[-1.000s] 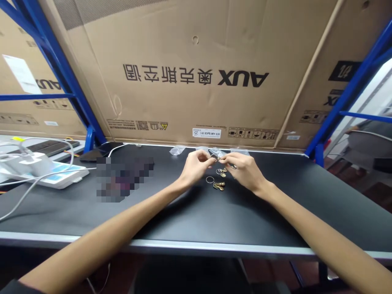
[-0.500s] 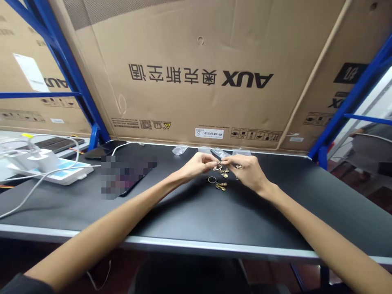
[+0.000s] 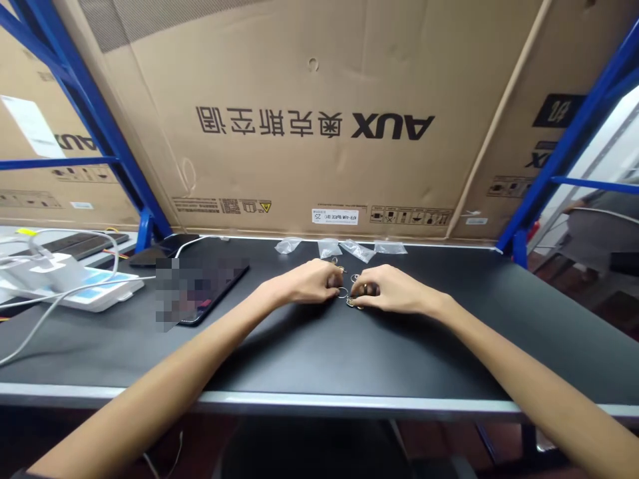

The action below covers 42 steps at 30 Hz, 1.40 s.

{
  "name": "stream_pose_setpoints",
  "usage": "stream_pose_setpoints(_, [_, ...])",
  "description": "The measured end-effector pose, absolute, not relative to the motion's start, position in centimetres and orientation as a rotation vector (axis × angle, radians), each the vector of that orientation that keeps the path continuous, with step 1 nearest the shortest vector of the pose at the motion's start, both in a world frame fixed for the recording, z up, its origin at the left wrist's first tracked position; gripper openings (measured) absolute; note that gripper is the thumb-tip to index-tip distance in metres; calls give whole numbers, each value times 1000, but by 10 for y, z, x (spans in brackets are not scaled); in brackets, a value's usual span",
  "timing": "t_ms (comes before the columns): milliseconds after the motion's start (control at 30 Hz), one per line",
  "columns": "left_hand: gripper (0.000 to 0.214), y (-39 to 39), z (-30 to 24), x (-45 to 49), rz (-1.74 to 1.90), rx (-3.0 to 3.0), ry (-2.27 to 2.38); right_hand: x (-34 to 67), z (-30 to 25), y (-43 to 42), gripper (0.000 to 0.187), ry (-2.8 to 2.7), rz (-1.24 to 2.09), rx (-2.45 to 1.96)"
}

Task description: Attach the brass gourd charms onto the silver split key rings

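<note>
My left hand (image 3: 310,282) and right hand (image 3: 393,291) lie curled and narrow, fingers almost meeting — the metal ring (image 3: 343,293) just off my left fingertips, the brass charm (image 3: 353,303) nearer my right on the black table top (image 3: 349,359) — but whether either hand pinches anything, I can't tell.

Key rings (image 3: 344,293) on the workbench (image 3: 319,352)

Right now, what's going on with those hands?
A person's left hand and right hand sit close together on a black table, fingers by small metal rings and brass charms. It's hard to tell whether they're gripping anything. Small clear plastic bags lie just beyond them.
</note>
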<state>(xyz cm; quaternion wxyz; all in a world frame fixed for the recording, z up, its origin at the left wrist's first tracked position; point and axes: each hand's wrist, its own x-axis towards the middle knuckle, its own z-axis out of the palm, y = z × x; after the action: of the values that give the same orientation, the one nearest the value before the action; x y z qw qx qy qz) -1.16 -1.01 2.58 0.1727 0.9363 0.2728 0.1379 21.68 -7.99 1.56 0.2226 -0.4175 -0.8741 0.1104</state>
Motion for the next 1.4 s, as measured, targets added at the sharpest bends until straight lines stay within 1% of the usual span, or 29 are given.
stream_pose_setpoints(133, [16, -13, 22, -8, 401, 2712, 800, 217, 14, -78, 12, -2441, 277, -1165])
stream_pose_setpoints(333, [17, -13, 19, -9, 419, 2593, 986, 219, 12, -74, 14, -2432, 310, -1159])
stream_pose_setpoints(500, [11, -13, 17, -7, 556, 2518, 971, 218, 17, -77, 12, -2333, 325, -1184])
stream_pose_setpoints(633, [6, -20, 15, 2, 649, 2255, 942, 215, 20, -77, 14, -2168, 367, -1207])
stream_pose_setpoints(800, [7, -22, 13, 8, 675, 1966, 798, 212, 17, -75, 15, -2004, 462, -1226])
stream_pose_setpoints(1033, [25, -19, 16, 7, 675, 1831, 737, 215, 20, -78, 15, -2044, 392, -1137])
stream_pose_setpoints(1167, [29, -20, 19, 6, 687, 1829, 746, 219, 22, -78, 15, -2054, 415, -1121])
stream_pose_setpoints(1400, [35, -22, 17, 5, 613, 1738, 578, 224, 23, -75, 15, -2005, 506, -1143])
